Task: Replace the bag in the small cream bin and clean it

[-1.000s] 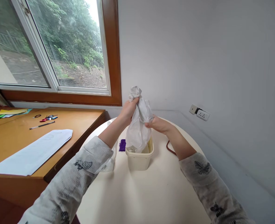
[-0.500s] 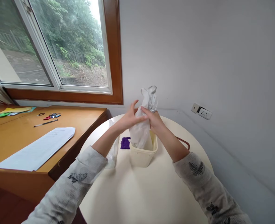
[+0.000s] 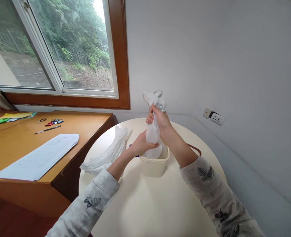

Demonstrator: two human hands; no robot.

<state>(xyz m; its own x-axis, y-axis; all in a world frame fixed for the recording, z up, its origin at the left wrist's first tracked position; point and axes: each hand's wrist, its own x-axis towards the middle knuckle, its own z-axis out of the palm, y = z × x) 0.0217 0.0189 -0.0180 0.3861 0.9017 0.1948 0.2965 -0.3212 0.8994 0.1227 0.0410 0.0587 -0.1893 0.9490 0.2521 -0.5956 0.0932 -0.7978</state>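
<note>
A white plastic bag (image 3: 153, 133) stands over a cream container (image 3: 155, 167), its lower end down inside the rim. Around the bag's twisted neck my right hand (image 3: 160, 118) is closed, with crumpled plastic sticking out above the fist. Lower down, my left hand (image 3: 142, 144) grips the bag's wider part, its thumb lying across the front; its other fingers are hidden behind. What the bag contains cannot be made out. To the left lies another loose, crumpled plastic bag (image 3: 108, 151). A bit of a purple item (image 3: 137, 156) shows behind my left hand.
The round cream table (image 3: 160, 207) stands against the wall. A brown strap or handle (image 3: 195, 148) lies at its right. On the wooden desk (image 3: 96, 120) are paper sheets (image 3: 40, 156), a pen (image 3: 48, 129), scissors (image 3: 49, 124) and coloured papers (image 3: 14, 116). Wall sockets (image 3: 217, 118) are at right.
My left hand has moved down from the upper bag to its lower part. My right hand has closed around the neck, now narrower and twisted. The loose bag at left is more exposed.
</note>
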